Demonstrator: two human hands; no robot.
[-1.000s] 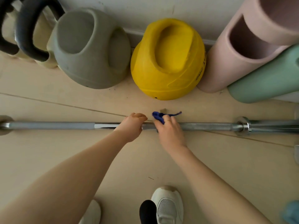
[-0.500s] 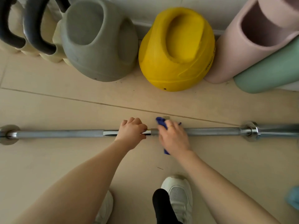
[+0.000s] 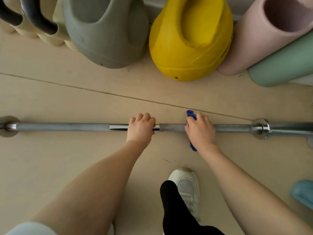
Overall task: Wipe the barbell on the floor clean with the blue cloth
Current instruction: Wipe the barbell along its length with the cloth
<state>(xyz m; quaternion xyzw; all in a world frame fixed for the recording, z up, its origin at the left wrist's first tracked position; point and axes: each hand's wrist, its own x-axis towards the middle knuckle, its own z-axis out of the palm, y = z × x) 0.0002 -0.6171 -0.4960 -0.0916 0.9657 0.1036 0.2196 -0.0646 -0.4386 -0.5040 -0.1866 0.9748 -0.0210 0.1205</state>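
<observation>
beige floor carries the long steel barbell; the left hand grips its middle, the right hand wraps the crumpled blue cloth round its shaft, apparently mid-wipe, next stroke likely toward the right collar.

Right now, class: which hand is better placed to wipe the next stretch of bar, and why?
The right hand: it holds the blue cloth wrapped on the barbell. The left hand only grips the bar bare.

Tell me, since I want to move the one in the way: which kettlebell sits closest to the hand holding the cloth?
The yellow kettlebell: it stands almost straight beyond the right hand; the grey one sits further left.
</observation>
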